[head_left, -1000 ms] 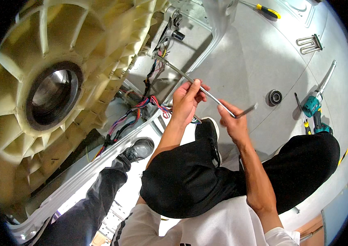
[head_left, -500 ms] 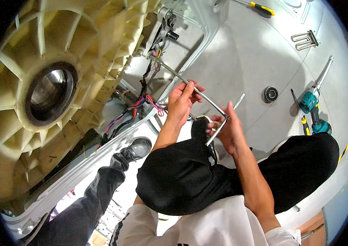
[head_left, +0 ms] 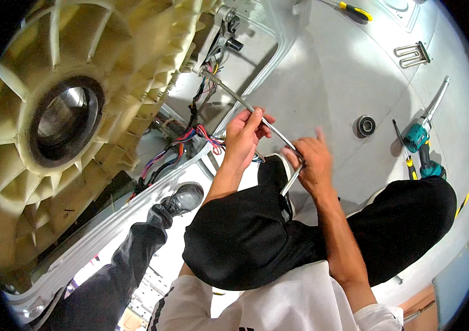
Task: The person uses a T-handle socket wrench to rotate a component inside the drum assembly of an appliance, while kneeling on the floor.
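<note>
A long steel T-handle wrench (head_left: 226,90) slants from the upper left down to the middle. Its far end meets a fitting at the edge of a large cream plastic tub (head_left: 13,128). My left hand (head_left: 241,138) is closed lightly round the shaft, about halfway along. At the near end my right hand (head_left: 317,165) grips the crossbar where it joins the shaft. The lower arm of the crossbar shows beneath that hand; the upper arm is hidden by it. Coloured wires (head_left: 193,133) hang just left of my left forearm.
On the grey floor at right lie a bearing (head_left: 366,126), a screwdriver (head_left: 410,160), a teal cordless power tool (head_left: 426,144) and a heating element (head_left: 411,55). A yellow-handled tool (head_left: 357,11) lies farther off. Another person's leg and black shoe (head_left: 184,199) are at lower left.
My right hand has gone from loosely spread fingers beside the crossbar to a grip over it, and the crossbar has turned slightly. The left hand stays in place on the shaft.
</note>
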`<move>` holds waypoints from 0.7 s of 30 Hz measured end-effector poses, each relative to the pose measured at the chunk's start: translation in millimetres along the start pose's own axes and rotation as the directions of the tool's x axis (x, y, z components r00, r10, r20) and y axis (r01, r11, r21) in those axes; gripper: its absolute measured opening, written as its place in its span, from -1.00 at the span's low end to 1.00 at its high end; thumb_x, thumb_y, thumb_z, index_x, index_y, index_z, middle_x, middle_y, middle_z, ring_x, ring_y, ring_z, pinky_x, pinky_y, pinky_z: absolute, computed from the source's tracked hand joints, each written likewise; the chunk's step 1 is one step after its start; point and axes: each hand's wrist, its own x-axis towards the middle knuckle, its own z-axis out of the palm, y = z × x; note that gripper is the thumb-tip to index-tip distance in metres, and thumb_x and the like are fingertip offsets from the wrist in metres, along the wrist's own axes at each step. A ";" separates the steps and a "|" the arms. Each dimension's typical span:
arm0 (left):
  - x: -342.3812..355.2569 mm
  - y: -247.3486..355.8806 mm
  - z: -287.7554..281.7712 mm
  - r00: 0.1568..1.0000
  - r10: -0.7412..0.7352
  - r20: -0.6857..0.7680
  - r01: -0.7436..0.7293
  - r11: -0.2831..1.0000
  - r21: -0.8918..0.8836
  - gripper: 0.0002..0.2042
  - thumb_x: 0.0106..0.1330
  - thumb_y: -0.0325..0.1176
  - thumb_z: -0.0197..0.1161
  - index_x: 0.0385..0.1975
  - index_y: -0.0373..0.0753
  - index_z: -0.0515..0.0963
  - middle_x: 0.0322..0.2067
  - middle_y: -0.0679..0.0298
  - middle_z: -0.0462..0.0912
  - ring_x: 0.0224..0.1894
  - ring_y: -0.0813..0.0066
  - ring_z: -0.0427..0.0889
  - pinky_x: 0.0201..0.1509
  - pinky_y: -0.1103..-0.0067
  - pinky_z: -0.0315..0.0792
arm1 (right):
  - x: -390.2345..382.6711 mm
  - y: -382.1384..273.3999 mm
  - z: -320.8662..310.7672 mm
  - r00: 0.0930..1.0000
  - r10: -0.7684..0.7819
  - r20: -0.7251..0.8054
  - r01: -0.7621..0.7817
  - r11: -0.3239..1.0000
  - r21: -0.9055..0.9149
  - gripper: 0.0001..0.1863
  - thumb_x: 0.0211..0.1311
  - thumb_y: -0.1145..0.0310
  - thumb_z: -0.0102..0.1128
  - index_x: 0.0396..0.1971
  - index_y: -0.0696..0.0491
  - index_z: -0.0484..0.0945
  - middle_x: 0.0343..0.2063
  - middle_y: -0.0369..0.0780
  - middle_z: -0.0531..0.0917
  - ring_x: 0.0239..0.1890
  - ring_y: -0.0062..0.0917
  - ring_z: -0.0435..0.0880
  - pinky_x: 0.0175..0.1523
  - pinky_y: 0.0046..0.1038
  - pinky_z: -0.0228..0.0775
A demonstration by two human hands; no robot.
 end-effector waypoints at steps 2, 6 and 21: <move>0.1 0.6 0.1 1.000 0.012 -0.008 -0.012 1.000 -0.011 -0.84 0.30 -0.31 0.07 -0.30 -0.28 0.43 -0.42 0.15 0.57 -0.53 0.59 0.47 -0.40 0.63 0.40 | 4.1 -4.5 6.1 0.998 0.026 -0.054 -0.025 0.999 0.037 -0.87 -0.04 0.34 0.27 -0.55 0.06 0.55 -0.72 -0.22 0.49 -0.60 -0.36 0.48 -0.14 -0.26 0.35; 5.4 1.8 2.8 0.999 0.029 -0.035 -0.029 1.000 0.007 -0.84 0.30 -0.32 0.08 -0.36 -0.29 0.44 -0.43 0.15 0.57 -0.53 0.61 0.45 -0.41 0.65 0.39 | 1.0 -3.4 16.0 0.923 0.373 0.096 -0.378 0.827 0.416 -0.73 0.12 0.19 0.16 -0.60 0.08 0.55 -0.78 -0.29 0.44 -0.75 -0.46 0.37 -0.60 -0.45 0.19; -0.1 2.7 -4.2 0.997 -0.070 0.037 0.068 0.997 0.041 -0.73 0.33 -0.24 0.00 -0.22 -0.36 0.39 -0.49 0.16 0.54 -0.50 0.53 0.46 -0.43 0.62 0.35 | -0.3 -34.0 10.7 0.472 0.403 0.784 -0.565 -0.544 0.620 -0.66 0.24 0.07 -0.02 -0.27 0.08 0.35 -0.69 -0.35 0.34 -0.68 -0.64 0.27 -0.39 -0.49 0.28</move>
